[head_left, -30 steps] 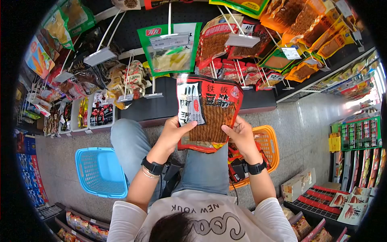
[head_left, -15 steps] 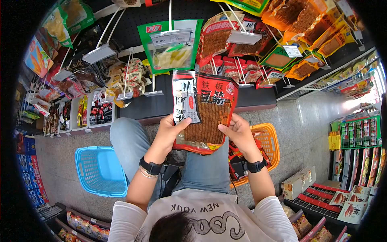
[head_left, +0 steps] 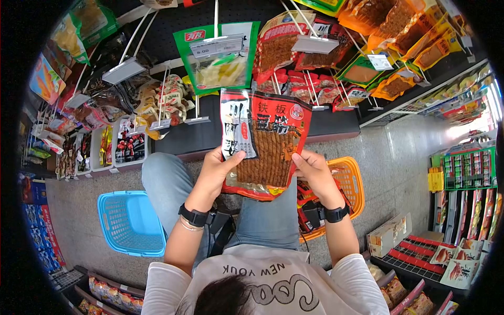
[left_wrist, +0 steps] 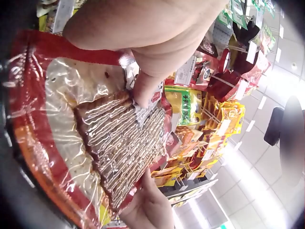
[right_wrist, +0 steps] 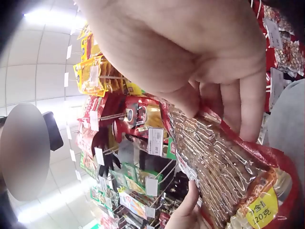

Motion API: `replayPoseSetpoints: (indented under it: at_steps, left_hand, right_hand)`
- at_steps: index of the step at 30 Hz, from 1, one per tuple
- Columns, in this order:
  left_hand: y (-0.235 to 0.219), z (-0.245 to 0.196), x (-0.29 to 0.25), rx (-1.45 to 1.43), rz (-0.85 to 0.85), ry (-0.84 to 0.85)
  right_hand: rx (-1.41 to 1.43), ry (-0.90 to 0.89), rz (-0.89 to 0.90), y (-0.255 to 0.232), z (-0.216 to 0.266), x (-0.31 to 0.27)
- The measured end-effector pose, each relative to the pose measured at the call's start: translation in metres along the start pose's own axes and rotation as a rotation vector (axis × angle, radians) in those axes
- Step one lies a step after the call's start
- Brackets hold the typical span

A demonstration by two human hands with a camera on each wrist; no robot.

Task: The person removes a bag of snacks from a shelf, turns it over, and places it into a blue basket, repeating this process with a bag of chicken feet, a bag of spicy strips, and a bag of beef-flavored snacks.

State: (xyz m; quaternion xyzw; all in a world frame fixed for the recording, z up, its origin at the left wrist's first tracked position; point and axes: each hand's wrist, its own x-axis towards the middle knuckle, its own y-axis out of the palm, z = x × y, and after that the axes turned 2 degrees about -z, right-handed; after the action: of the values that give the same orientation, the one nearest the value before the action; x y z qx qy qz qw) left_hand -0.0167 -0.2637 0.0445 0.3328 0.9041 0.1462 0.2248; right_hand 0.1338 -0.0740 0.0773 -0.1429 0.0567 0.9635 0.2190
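My left hand (head_left: 216, 170) and right hand (head_left: 316, 173) are clamped on opposite edges of the red packet (head_left: 266, 163), thumbs (head_left: 236, 159) over its front, and it stands between them above my jeans (head_left: 269, 223). Beyond the red packet hangs a green pouch (head_left: 220, 76); left of it sits a blue basket (head_left: 134, 226), right of it an orange basket (head_left: 356, 189).

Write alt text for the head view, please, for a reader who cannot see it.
Both hands hold a red packet of brown food before a shop display of hanging packets. On the floor, a blue basket stands at left; an orange basket at right holds red packages.
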Motion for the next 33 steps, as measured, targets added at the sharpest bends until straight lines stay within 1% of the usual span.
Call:
replayPoseSetpoints:
  at_steps: [2,5,7,10,11,13,16,17,18,20,21,23,25,26,27,28,30,31,33]
  left_hand:
    - [0.0,0.0,0.0,-0.001,-0.002,0.007]
    - [0.0,-0.002,0.001,0.026,-0.004,0.026]
    - [0.0,-0.003,0.003,0.052,0.006,0.046]
    - [-0.001,-0.004,0.009,0.077,0.018,0.148]
    - [0.001,-0.006,0.008,0.188,-0.047,0.196]
    - [0.006,-0.011,0.006,0.407,-0.176,0.291]
    - [0.012,-0.01,-0.004,0.5,-0.05,0.357]
    - [0.015,0.0,-0.005,0.513,0.032,0.414]
    - [0.027,-0.003,-0.016,0.46,0.094,0.369]
    - [0.049,-0.01,-0.032,0.292,0.139,0.336]
    - [0.049,-0.006,-0.035,0.398,0.07,0.397]
    - [0.046,-0.011,-0.032,0.188,-0.021,0.264]
    - [0.036,-0.017,-0.033,0.022,-0.112,0.117]
    - [0.032,-0.015,-0.03,-0.083,-0.176,0.174]
    - [0.028,-0.015,-0.029,-0.055,-0.184,0.202]
    - [0.025,-0.018,-0.029,-0.026,-0.191,0.23]
    - [0.023,-0.032,-0.032,-0.062,-0.223,0.257]
    - [0.019,-0.031,-0.03,-0.087,-0.213,0.274]
    - [0.013,-0.033,-0.03,-0.178,-0.201,0.245]
  right_hand:
    - [0.011,0.012,0.011,-0.001,0.0,0.0]
    - [-0.05,-0.05,0.059,0.001,0.003,-0.002]
    - [-0.038,-0.053,0.065,0.003,0.003,-0.003]
    - [-0.045,-0.075,0.043,0.008,0.007,-0.005]
    - [-0.051,-0.086,0.031,0.011,0.008,-0.006]
    - [0.022,-0.138,-0.017,0.022,0.009,-0.005]
    - [0.079,-0.236,-0.046,0.041,0.0,0.0]
    - [0.09,-0.27,-0.046,0.048,-0.004,0.001]
    - [0.007,-0.28,-0.033,0.057,-0.004,0.0]
    - [-0.161,-0.303,-0.006,0.076,0.001,-0.006]
    - [-0.247,-0.412,-0.024,0.084,0.002,-0.008]
    - [-0.419,-0.627,-0.062,0.095,0.003,-0.011]
    - [-0.444,-0.673,0.017,0.094,0.003,-0.007]
    - [-0.456,-0.694,0.056,0.092,0.003,-0.005]
    - [-0.498,-0.698,0.05,0.087,0.002,-0.003]
    - [-0.486,-0.691,-0.028,0.082,0.0,0.001]
    - [-0.464,-0.675,-0.184,0.072,-0.001,0.009]
    - [-0.489,-0.696,-0.289,0.067,0.005,0.013]
    - [-0.297,-0.538,-0.277,0.055,-0.002,0.022]
